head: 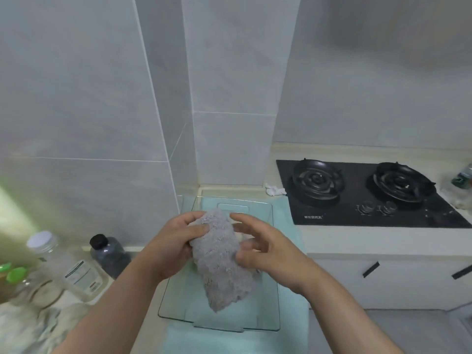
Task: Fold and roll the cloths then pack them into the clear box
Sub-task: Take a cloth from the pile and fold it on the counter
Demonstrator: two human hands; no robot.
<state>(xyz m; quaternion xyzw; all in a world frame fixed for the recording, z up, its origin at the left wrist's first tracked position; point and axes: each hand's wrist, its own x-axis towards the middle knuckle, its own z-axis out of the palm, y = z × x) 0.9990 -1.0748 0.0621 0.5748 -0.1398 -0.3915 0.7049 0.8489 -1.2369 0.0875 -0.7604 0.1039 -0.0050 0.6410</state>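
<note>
Head view, grey fluffy cloth (219, 261) bunched and hanging above the clear box (274, 256), left hand (171, 245) clamped on its upper left edge, right hand (265, 251) pinching its right side, fingers spread, box on a pale green towel (288, 218) at the counter's front edge, hob (367, 192) beside

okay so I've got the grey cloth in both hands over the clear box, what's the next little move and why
Probably lower the grey cloth down into the clear box. The left hand grips its upper end and the right hand presses its side, so it already hangs bunched above the box opening, which sits on a light blue towel. Whether the cloth is tightly rolled is hard to tell.
</note>
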